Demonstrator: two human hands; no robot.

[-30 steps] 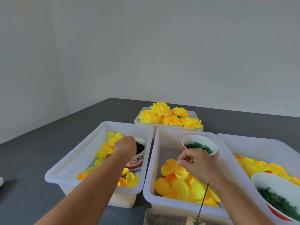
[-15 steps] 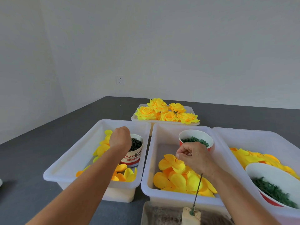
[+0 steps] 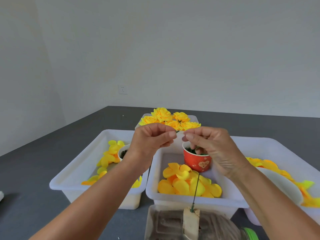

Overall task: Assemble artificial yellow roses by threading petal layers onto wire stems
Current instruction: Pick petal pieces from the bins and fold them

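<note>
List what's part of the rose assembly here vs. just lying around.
In the job:
left hand pinching a small green piece
right hand
wire stem standing in a block
loose petals
red cup
finished roses

Lying about:
wall socket
white object at the table's left edge

Plain white walls (image 3: 190, 49) meet in a corner at left. White socket (image 3: 122, 89) low on the back wall. Dark grey tabletop (image 3: 34, 170) runs right up to both walls. Soft, even light, no hard shadows.
</note>
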